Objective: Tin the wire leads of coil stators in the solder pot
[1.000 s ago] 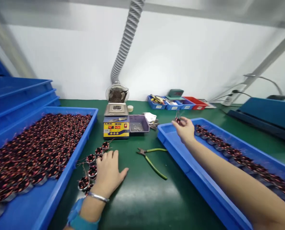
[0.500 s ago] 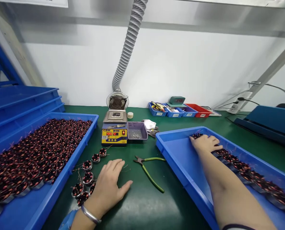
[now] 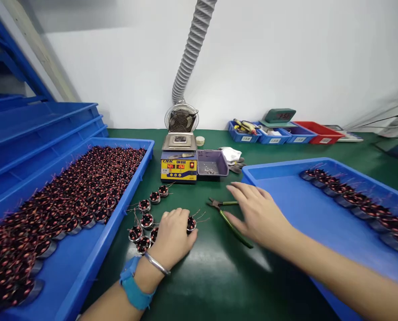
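My left hand (image 3: 174, 238), with a metal bangle and a blue wristband, is closed on a small wound motor stator (image 3: 191, 224); thin wire leads stick out to its right. Beside and behind that hand, several more stators (image 3: 147, 220) stand on the green table, partly covered by the fingers. My right hand (image 3: 254, 214) hovers over the green-handled side cutters (image 3: 230, 225), fingers spread and nothing held. It hides part of the upper handle; the cutters lie with jaws apart. The right blue tray (image 3: 286, 191) has a row of stators (image 3: 359, 205) along its far side.
On the left, a blue tray (image 3: 118, 214) is densely filled with stators, beside stacked blue trays (image 3: 45, 129). At the back stand a yellow-fronted solder pot (image 3: 179, 167), a purple bin (image 3: 212, 165), and small blue and red bins (image 3: 319, 132). A grey hose (image 3: 194, 49) hangs above.
My right hand has left the row in the right tray and moved left over the cutters. My left hand has closed on a stator. The view has shifted right and down.
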`<state>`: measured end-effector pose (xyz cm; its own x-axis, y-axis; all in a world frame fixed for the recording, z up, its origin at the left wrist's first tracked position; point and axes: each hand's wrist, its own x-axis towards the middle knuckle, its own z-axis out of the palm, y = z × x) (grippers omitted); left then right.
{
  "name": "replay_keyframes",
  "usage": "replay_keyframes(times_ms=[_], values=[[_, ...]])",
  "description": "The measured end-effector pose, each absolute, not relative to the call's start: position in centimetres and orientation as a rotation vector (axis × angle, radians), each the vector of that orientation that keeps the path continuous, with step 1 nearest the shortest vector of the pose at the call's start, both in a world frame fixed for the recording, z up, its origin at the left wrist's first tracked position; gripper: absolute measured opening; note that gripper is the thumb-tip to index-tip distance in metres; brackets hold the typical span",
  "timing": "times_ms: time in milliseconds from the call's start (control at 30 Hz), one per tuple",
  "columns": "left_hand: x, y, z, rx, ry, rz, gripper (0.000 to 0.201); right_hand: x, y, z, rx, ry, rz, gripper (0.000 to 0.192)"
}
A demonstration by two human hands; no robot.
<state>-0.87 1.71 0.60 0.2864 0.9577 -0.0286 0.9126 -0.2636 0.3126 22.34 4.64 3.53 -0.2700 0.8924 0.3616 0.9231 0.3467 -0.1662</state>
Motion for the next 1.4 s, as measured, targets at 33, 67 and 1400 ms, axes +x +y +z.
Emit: replay_keyframes(times_ms=[33,67,1400], values=[[-0.9,1.6,0.6,2.296,1.702,0.241,0.016,22.5,2.5,3.1,-1.602,-2.307,-0.366,0.047],[-0.8,1.5,0.6,2.305,1.690,0.242,0.016,23.3,0.4,2.8,-1.680,-2.287,-0.587,0.049],[1.3,2.5,-1.3,1.090,1.329,0.846,0.012,16.1,2.1,-1.8,-1.432,-1.439,1.498,0.052]])
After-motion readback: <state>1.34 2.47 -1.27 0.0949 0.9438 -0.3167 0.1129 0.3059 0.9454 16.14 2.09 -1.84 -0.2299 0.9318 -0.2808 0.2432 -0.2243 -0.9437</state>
